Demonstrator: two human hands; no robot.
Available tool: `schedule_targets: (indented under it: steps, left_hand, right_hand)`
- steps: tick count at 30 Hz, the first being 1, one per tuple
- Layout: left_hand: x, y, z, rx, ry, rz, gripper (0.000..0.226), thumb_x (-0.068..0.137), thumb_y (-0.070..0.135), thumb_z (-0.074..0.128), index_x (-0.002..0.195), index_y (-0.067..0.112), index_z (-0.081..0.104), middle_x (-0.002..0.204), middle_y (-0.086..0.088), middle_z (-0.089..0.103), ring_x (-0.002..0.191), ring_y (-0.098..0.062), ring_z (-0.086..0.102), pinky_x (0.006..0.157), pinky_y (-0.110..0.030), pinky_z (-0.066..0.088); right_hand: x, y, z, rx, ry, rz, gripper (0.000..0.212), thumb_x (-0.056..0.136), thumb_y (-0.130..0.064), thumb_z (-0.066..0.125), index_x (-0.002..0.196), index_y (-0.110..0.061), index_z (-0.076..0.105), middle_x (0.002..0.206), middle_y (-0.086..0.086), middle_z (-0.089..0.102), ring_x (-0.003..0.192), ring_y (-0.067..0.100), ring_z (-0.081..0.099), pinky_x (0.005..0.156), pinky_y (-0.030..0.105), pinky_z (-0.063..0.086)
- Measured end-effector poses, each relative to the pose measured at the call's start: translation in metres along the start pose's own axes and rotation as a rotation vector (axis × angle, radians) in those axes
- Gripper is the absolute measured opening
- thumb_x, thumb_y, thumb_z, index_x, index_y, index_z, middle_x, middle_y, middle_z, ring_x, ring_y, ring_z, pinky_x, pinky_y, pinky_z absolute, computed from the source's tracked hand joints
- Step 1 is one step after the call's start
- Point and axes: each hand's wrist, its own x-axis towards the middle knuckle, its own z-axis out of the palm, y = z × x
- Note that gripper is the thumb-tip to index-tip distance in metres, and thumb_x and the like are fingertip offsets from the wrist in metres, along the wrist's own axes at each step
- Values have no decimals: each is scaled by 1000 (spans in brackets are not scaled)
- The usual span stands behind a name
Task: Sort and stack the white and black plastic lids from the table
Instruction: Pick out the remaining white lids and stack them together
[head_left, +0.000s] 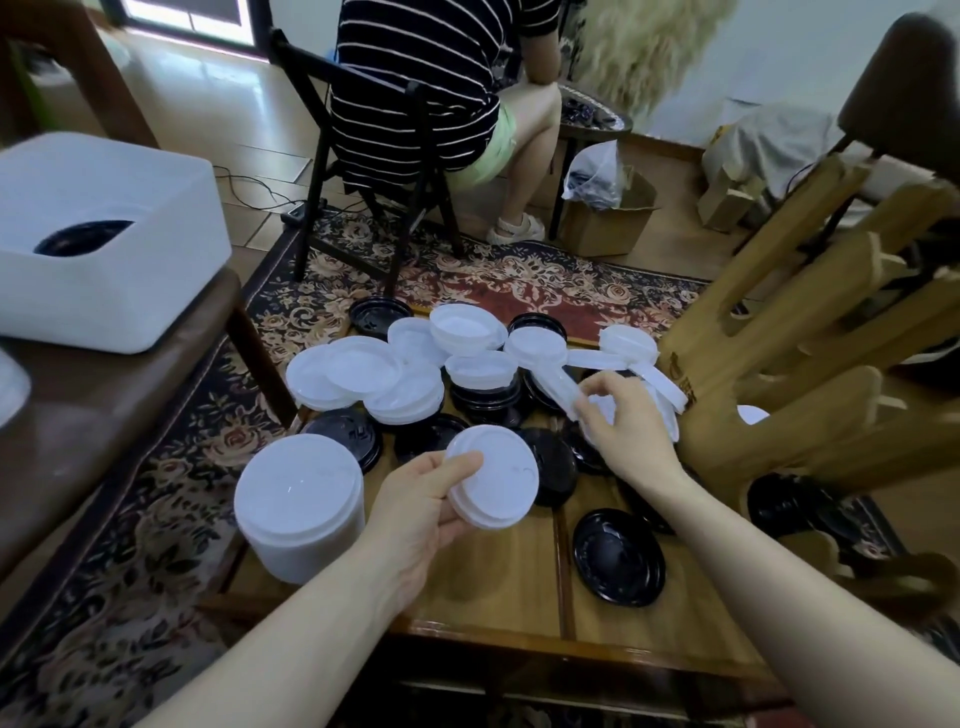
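Head view: the left hand (415, 512), low and centre-left in the frame, grips a small stack of white lids (493, 478), thumb on top and fingers curled beneath its rim. The right hand (621, 421), just right of centre, reaches into the loose white lids (644, 384) lying there and pinches at one with curled fingertips; whether it has lifted that lid free cannot be told.

The job looks to be in its middle stretch. A tall white stack (300, 506) stands finished at the lower-left corner of the counter (498, 587), and several short white stacks (363, 379) sit along the far edge. Black lids (618, 556) lie mostly single and scattered across the middle and right of the counter, with one short black pile (485, 397) under a white lid, so the black sorting appears barely begun and many white lids remain ungathered.

Room is tight. A wooden rack (810, 353) crowds the right edge, touching or nearly touching the lids the right hand works in. The tall stack sits close to the counter's left corner and could tip off. The near strip of counter, bottom centre, is bare and gives the best spot for a new stack. A white bin (104, 239) at upper left holds something dark.
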Motion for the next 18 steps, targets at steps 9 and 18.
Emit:
schedule_targets:
  steps: [9, 18]
  left_hand:
    - [-9, -2, 7, -41, -13, 26, 9, 94, 19, 65, 94, 11, 61, 99, -12, 72, 81, -23, 69, 69, -33, 55]
    - [-14, 0, 9, -36, -125, 89, 50, 72, 36, 73, 117, 14, 66, 109, -8, 76, 91, -25, 73, 73, -35, 60]
  right_hand:
    - [-57, -54, -50, 1457, -183, 700, 21, 99, -9, 47, 114, -4, 61, 101, 10, 70, 83, 19, 73, 68, 31, 61]
    - [-88, -71, -35, 1167, -372, 606, 64, 77, 8, 68, 133, -14, 46, 91, 20, 67, 84, 31, 73, 69, 36, 61]
